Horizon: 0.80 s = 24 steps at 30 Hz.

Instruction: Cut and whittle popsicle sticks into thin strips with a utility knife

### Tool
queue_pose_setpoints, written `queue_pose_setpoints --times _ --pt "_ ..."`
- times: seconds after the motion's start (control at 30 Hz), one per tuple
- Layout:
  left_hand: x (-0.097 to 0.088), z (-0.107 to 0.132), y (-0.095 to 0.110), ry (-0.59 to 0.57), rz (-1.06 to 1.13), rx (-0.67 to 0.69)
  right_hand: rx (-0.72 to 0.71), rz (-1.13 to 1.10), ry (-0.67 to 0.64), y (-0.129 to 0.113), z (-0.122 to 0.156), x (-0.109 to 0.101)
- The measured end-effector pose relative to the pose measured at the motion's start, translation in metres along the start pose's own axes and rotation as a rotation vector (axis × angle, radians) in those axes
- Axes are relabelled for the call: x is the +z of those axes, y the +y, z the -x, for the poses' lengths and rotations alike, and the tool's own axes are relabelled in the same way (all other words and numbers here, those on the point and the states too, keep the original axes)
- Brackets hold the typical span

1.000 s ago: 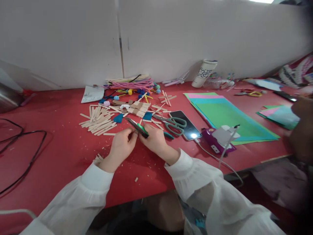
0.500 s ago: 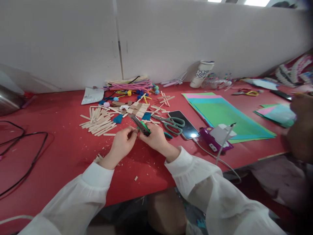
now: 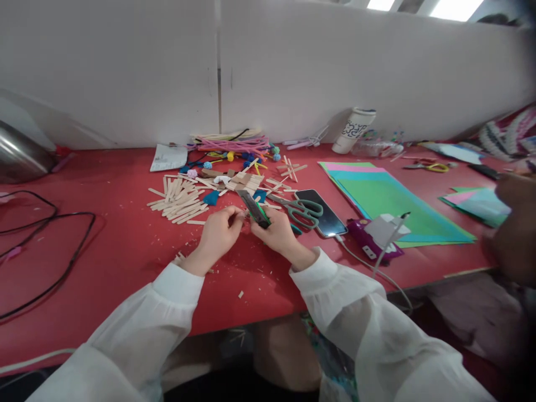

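Observation:
My right hand (image 3: 275, 231) is wrapped round a green and black utility knife (image 3: 256, 211), its blade pointing up and away to the left. Close beside it, my left hand (image 3: 221, 231) is closed in a pinch; what sits between its fingertips is too small to make out. Just beyond the hands lie a heap of wooden craft sticks (image 3: 182, 201) and a row of sticks joined by a brown strip (image 3: 245, 181). Green-handled scissors (image 3: 305, 213) rest to the right, partly over a phone (image 3: 329, 220). Small wood chips (image 3: 240, 294) are scattered below the hands.
Pipe cleaners (image 3: 234, 144) and pom-poms lie at the back by the white partition (image 3: 146, 72). Coloured paper sheets (image 3: 389, 198), a purple charger block (image 3: 372, 240) and a white tumbler (image 3: 354, 131) stand to the right. Black cable (image 3: 84, 251) curls at left. Another person's hand (image 3: 517, 195) shows far right.
The view has turned slightly, so the table's things appear shifted to the right. My hands have moved slightly apart, and the right one still holds the knife.

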<state>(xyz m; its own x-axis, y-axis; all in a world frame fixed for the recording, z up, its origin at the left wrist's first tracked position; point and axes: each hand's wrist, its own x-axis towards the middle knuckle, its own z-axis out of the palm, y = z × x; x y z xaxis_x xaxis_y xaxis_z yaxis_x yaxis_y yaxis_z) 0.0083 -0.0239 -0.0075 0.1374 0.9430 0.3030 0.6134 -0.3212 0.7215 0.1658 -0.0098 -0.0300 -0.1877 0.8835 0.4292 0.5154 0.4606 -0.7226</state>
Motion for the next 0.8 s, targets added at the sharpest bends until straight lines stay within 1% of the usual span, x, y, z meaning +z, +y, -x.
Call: queue_pose_setpoints --times 0.3,0.43,0.6,0.7,0.8 --pt "0.007 0.001 0.001 -0.015 0.131 -0.004 0.04 -0.051 0.091 -0.001 -0.002 -0.004" --pt "0.005 0.0 -0.006 -0.004 0.175 -0.04 0.027 -0.075 0.064 -0.001 -0.003 -0.003" --pt "0.002 -0.001 -0.013 0.024 0.208 -0.093 0.065 -0.058 0.069 -0.003 -0.003 -0.002" --pt "0.0 0.0 -0.014 0.049 0.241 -0.109 0.084 -0.019 0.079 -0.006 -0.011 -0.003" --pt "-0.003 0.0 -0.014 0.084 0.27 -0.131 0.065 0.023 0.041 -0.011 -0.023 -0.003"
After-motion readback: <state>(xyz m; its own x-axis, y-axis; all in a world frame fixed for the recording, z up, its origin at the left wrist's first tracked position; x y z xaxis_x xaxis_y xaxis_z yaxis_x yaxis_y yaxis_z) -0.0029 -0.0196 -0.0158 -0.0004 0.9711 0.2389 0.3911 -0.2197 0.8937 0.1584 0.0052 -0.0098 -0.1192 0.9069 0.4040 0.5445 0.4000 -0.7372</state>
